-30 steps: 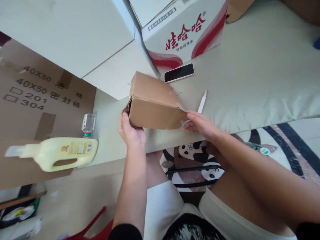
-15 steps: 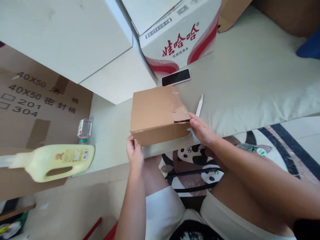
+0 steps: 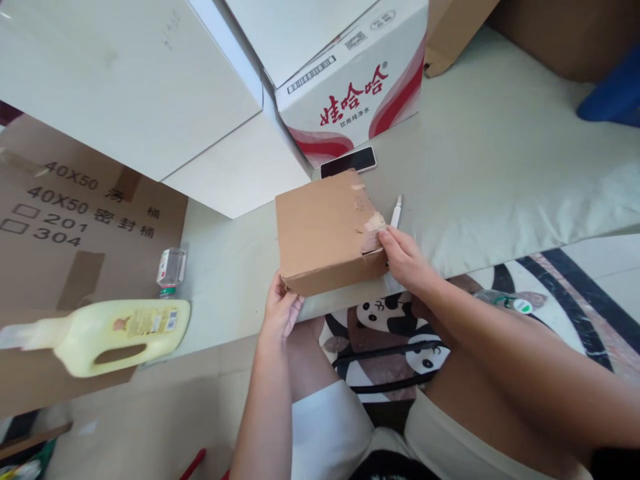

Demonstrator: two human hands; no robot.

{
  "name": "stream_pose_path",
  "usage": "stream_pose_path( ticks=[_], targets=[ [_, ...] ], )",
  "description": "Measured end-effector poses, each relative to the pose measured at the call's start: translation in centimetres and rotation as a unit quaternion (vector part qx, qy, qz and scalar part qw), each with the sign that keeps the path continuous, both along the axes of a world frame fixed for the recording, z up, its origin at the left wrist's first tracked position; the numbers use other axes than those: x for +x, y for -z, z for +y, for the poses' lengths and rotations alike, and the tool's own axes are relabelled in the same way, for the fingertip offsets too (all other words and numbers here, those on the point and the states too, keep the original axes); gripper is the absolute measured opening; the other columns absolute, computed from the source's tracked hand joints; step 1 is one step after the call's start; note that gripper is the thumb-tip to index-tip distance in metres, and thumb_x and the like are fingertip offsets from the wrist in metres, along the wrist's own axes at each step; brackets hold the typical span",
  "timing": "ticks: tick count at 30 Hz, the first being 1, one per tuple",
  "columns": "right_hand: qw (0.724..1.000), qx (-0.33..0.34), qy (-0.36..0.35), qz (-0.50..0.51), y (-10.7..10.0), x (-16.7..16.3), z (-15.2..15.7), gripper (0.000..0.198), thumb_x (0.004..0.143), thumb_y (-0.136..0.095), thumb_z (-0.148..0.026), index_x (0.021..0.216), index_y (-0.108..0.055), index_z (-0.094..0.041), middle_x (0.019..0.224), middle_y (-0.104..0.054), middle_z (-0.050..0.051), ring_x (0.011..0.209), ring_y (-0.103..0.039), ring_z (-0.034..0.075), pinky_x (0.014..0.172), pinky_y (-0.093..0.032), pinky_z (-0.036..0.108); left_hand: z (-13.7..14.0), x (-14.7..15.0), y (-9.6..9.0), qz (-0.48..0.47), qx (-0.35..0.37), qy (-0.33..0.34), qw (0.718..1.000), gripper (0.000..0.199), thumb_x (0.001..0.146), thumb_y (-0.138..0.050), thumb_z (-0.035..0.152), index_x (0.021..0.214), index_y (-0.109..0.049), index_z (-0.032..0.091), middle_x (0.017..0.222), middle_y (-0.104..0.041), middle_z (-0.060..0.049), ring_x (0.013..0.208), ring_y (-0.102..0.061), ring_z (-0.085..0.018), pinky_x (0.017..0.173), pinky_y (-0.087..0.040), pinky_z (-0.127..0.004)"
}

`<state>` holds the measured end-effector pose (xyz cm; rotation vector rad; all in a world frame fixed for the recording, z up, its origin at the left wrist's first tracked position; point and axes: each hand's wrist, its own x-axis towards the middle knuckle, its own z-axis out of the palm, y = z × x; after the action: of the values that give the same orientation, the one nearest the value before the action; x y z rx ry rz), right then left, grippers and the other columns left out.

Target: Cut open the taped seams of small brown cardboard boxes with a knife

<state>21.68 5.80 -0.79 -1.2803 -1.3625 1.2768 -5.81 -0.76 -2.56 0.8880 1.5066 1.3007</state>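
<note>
A brown cardboard box [image 3: 325, 230], torn along its right edge, is between my hands above the pale surface. My left hand [image 3: 281, 308] grips its near left corner, the fingers partly underneath. At the right end, my right hand [image 3: 406, 259] pinches the torn edge near the front corner, thumb on top. A white, slim pen-like tool [image 3: 397, 212] lies just beyond my right hand. Behind the box rests a phone [image 3: 350, 163] with a dark screen, its near left part close to the box.
A white and red water carton [image 3: 357, 110] stands behind the phone, beside a white cabinet [image 3: 240, 180]. At left are a yellow jug [image 3: 120, 327], a small clear bottle [image 3: 171, 270] and a large printed carton [image 3: 95, 227]. A panda-patterned stool [image 3: 380, 317] is between my legs.
The box has shifted slightly right and turned a little, both hands still on it. My left fingers have moved further under its corner. The camera view has tilted slightly.
</note>
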Motion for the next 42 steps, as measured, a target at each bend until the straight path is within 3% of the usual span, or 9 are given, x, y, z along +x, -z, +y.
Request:
stream_pose_path(
  ticks=[3,9,11,14,18,23,29,34,42],
  targets=[
    [0.999,0.003,0.028,0.024,0.7,0.1,0.5,0.034,0.096,-0.035,-0.05,0.076,-0.046,-0.024,0.079,-0.058,0.004,0.078,-0.054,0.021,0.075,-0.041,0.034,0.5,0.5,-0.3,-0.02,-0.005,0.012,1.0,0.048,0.062,-0.091,0.04,0.1,-0.066,0.025,0.092,-0.07,-0.001,0.076,-0.066,-0.011,0.066,-0.055,-0.022],
    [1.0,0.014,0.014,0.007,1.2,0.3,0.9,0.039,0.094,-0.034,-0.055,0.072,-0.043,-0.025,0.074,-0.055,0.003,0.074,-0.051,0.022,0.071,-0.039,0.035,0.8,-0.5,0.3,0.256,0.046,0.078,0.963,0.026,0.076,-0.075,0.036,0.091,-0.068,0.017,0.081,-0.07,-0.003,0.075,-0.066,-0.014,0.073,-0.056,-0.025],
    [1.0,0.014,0.001,0.001,1.1,0.3,0.9,0.037,0.095,-0.033,-0.054,0.074,-0.043,-0.025,0.075,-0.054,0.003,0.076,-0.051,0.022,0.072,-0.04,0.035,0.4,-1.0,0.6,0.309,0.055,0.086,0.946,0.036,0.079,-0.071,0.034,0.11,-0.065,0.017,0.094,-0.072,-0.006,0.081,-0.069,-0.015,0.077,-0.058,-0.029],
    [1.0,0.022,-0.005,-0.014,1.0,0.3,1.0,0.034,0.094,-0.034,-0.053,0.075,-0.041,-0.025,0.076,-0.051,0.002,0.076,-0.05,0.021,0.072,-0.039,0.035,-0.1,-1.0,0.5,0.395,0.129,0.067,0.907,0.07,0.075,-0.072,0.03,0.14,-0.048,0.023,0.137,-0.059,-0.016,0.12,-0.065,-0.024,0.095,-0.057,-0.04],
    [0.999,0.033,0.015,-0.007,1.0,0.5,1.6,0.035,0.094,-0.036,-0.053,0.073,-0.04,-0.025,0.073,-0.049,0.001,0.073,-0.049,0.02,0.071,-0.039,0.034,-0.4,-0.2,-1.6,0.502,0.153,0.147,0.838,0.069,0.074,-0.078,0.04,0.138,-0.055,0.027,0.163,-0.025,-0.018,0.157,-0.024,-0.039,0.117,-0.04,-0.058],
    [0.996,0.024,0.067,0.054,1.0,1.2,2.2,0.035,0.088,-0.04,-0.053,0.067,-0.039,-0.025,0.069,-0.044,0.002,0.073,-0.048,0.02,0.071,-0.041,0.034,-0.1,1.0,-4.7,0.387,0.19,0.233,0.872,0.068,0.08,-0.063,0.073,0.131,-0.061,0.028,0.17,-0.014,-0.012,0.161,-0.007,-0.04,0.126,-0.025,-0.059],
    [0.994,0.023,0.017,0.109,0.8,1.3,1.8,0.04,0.082,-0.05,-0.058,0.062,-0.046,-0.024,0.064,-0.037,-0.001,0.061,-0.039,0.016,0.062,-0.037,0.032,1.9,1.2,-5.4,0.182,-0.035,0.036,0.982,0.077,0.071,-0.078,0.066,0.135,-0.053,0.032,0.156,-0.047,-0.01,0.143,-0.047,-0.035,0.104,-0.051,-0.043],
    [0.989,0.008,-0.013,0.145,1.1,1.3,1.5,0.044,0.079,-0.056,-0.061,0.059,-0.048,-0.023,0.061,-0.038,-0.002,0.058,-0.037,0.014,0.059,-0.035,0.03,2.5,0.2,-5.6,0.048,-0.122,-0.018,0.991,0.095,0.057,-0.084,0.07,0.138,-0.052,0.031,0.125,-0.07,-0.008,0.104,-0.067,-0.027,0.071,-0.053,-0.029],
    [0.97,-0.057,-0.056,0.231,1.7,1.6,1.4,0.063,0.07,-0.059,-0.085,0.064,-0.059,-0.022,0.064,-0.058,0.003,0.063,-0.056,0.019,0.061,-0.045,0.032,1.8,-2.5,-5.4,-0.08,-0.17,0.053,0.981,0.057,0.062,-0.085,0.053,0.109,-0.073,0.024,0.105,-0.078,-0.002,0.09,-0.072,-0.021,0.072,-0.056,-0.027]
  ],
)
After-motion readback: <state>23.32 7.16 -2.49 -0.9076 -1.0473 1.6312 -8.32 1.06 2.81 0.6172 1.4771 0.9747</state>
